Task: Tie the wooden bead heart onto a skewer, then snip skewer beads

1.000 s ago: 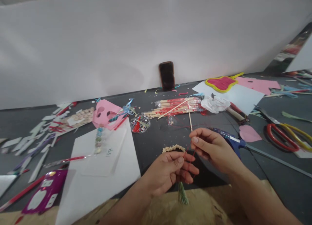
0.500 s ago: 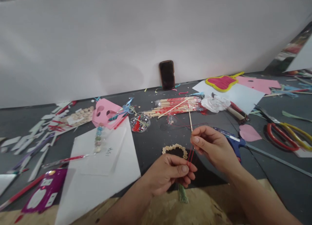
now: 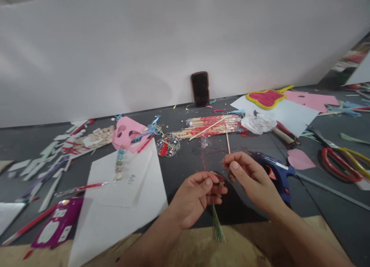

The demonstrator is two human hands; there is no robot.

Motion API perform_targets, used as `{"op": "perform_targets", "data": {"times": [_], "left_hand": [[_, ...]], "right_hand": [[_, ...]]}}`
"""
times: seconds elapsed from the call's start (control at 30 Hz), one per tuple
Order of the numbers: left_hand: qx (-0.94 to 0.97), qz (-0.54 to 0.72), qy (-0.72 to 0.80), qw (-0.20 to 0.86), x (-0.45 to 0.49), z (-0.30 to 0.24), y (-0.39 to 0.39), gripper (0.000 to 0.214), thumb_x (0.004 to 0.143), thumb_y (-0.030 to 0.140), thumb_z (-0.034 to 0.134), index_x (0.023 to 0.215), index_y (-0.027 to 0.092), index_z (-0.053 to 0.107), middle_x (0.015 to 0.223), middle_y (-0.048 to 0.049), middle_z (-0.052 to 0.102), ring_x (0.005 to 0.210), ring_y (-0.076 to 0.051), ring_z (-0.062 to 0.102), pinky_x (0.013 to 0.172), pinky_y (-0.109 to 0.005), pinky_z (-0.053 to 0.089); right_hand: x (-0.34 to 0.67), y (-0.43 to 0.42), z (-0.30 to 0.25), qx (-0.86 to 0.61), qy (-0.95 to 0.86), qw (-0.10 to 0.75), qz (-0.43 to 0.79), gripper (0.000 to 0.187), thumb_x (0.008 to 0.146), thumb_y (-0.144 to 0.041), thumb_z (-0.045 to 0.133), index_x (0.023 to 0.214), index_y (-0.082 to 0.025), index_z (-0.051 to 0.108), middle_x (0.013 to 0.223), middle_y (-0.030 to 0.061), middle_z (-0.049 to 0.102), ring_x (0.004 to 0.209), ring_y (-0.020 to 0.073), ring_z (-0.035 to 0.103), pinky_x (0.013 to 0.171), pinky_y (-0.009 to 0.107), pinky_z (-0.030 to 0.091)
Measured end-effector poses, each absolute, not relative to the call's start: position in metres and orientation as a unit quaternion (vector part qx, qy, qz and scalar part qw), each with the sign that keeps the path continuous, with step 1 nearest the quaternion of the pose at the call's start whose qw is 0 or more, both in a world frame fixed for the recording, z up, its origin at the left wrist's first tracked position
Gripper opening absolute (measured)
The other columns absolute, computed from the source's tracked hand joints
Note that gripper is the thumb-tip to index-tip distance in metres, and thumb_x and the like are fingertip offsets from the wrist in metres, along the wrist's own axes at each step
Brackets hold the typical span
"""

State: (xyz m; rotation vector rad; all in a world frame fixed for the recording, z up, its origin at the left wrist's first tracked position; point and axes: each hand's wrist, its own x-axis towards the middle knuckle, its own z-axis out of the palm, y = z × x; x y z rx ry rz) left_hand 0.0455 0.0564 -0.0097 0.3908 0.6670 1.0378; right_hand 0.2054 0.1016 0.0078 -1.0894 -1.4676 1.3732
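My left hand [image 3: 197, 197] is closed in a pinch on a small piece with a green tassel [image 3: 217, 229] hanging below it. A thin red thread [image 3: 206, 159] runs up from that pinch in a loop over the dark table. My right hand [image 3: 251, 179] is closed just to the right, with thumb and forefinger pinching the same thread close to my left fingertips. The beaded piece seen before is hidden behind my hands.
A blue glue gun [image 3: 274, 171] lies right behind my right hand. Scissors with red and yellow handles [image 3: 343, 163] sit far right. A pack of wooden sticks [image 3: 212, 126], a dish of small beads [image 3: 168, 146], white paper sheets [image 3: 121, 197], a pink mask [image 3: 127, 133] and a phone [image 3: 200, 88] against the wall surround the spot.
Both hands have lifted slightly and come closer together, now covering the beaded ring. The red thread now loops upward to the left of the hands.
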Motion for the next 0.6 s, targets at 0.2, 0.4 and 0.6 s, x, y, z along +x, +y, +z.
{"op": "perform_targets", "data": {"times": [0.2,0.4,0.6], "left_hand": [[0.182,0.539,0.287,0.771,0.045,-0.011,0.055,0.007,0.078,0.025,0.067,0.077,0.018,0.067,0.107,-0.0022,0.059,0.081,-0.011,0.058,0.068,-0.024,0.049],[0.203,0.536,0.319,0.755,0.045,-0.013,0.056,0.010,0.074,0.028,0.070,0.077,0.018,0.068,0.133,-0.0023,0.043,0.085,-0.014,0.057,0.064,-0.025,0.050],[0.205,0.532,0.326,0.754,0.050,-0.017,0.055,0.015,0.069,0.031,0.075,0.073,0.018,0.069,0.129,-0.0027,0.045,0.081,-0.013,0.057,0.064,-0.028,0.049]], "right_hand": [[0.203,0.097,0.010,-0.355,-0.628,0.323,0.613,0.025,0.082,-0.037,0.061,0.101,-0.022,0.066,0.095,0.0056,0.064,0.083,0.0156,0.059,0.070,0.027,0.048],[0.196,0.090,0.008,-0.360,-0.540,0.240,0.722,0.038,0.079,-0.042,0.063,0.108,-0.017,0.062,0.051,-0.0058,0.050,0.041,0.0037,0.036,0.038,0.017,0.025],[0.194,0.090,0.004,-0.383,-0.519,0.243,0.724,0.033,0.075,-0.047,0.065,0.086,-0.016,0.063,0.049,-0.0058,0.046,0.042,0.0037,0.034,0.038,0.017,0.020]]}}
